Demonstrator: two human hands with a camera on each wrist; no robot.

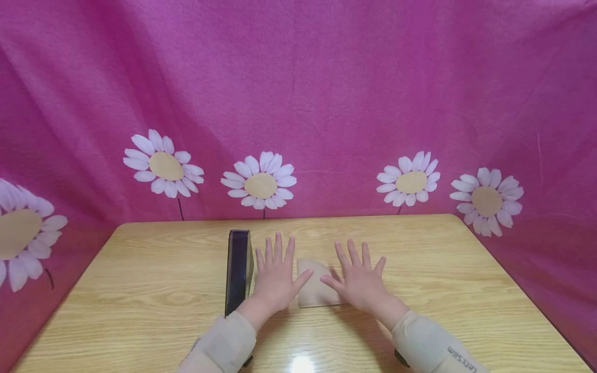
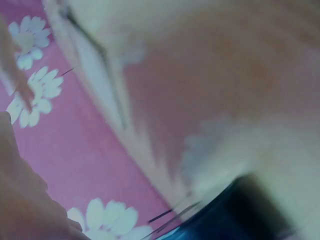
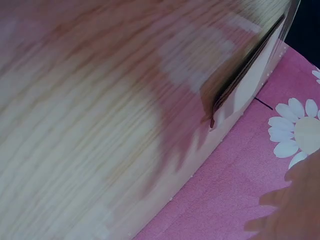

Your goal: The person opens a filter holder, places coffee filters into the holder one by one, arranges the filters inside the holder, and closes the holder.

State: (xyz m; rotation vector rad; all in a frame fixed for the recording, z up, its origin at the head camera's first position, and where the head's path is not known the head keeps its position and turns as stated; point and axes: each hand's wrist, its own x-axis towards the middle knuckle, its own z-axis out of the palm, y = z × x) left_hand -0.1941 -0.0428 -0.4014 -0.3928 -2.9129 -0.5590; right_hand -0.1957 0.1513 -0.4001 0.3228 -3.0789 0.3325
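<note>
My left hand (image 1: 275, 282) and right hand (image 1: 361, 282) are over the table, palms down, with straight, spread fingers and nothing held. Between them lies a flat tan piece (image 1: 317, 287), like paper or card, with a curved upper edge and straight left and lower sides. Both thumbs overlap it in the head view, and the right hand hides its right end. In the right wrist view, thin dark layers show along the edge of the tan piece (image 3: 207, 97). Just left of my left hand stands a narrow dark box (image 1: 238, 272), also seen as a blurred dark shape (image 2: 240, 212) in the left wrist view.
The glossy wood-grain table (image 1: 149, 290) has rounded far corners and reflects a bright light near its front. A magenta cloth (image 1: 308, 103) with large white daisies hangs behind and along both sides, right at the table's edges.
</note>
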